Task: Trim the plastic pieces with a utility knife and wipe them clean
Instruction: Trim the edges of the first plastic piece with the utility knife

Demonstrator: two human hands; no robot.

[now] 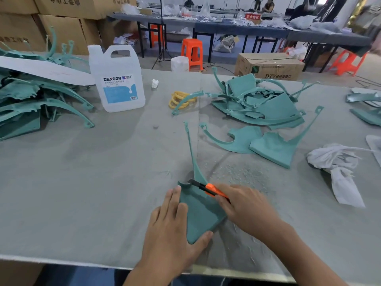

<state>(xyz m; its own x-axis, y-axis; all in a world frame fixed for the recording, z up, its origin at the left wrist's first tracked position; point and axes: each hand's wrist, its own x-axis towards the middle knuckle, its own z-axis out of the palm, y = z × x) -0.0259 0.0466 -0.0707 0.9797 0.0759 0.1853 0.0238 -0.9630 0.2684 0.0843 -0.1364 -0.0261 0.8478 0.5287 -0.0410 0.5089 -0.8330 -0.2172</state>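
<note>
Hands [171, 230] [247, 207], two, holding one plastic piece [200, 213], one utility knife [212, 189]

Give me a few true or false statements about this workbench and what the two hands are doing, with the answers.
1. The right hand holds an orange utility knife. True.
2. The left hand is lifting the white rag. False: it holds the teal plastic piece, and the rag lies on the table off to the right.
3. The DEXCON jug lies on its side. False: it stands upright.
4. Yellow rubber bands lie between the jug and the right-hand pile of teal pieces. True.
</note>
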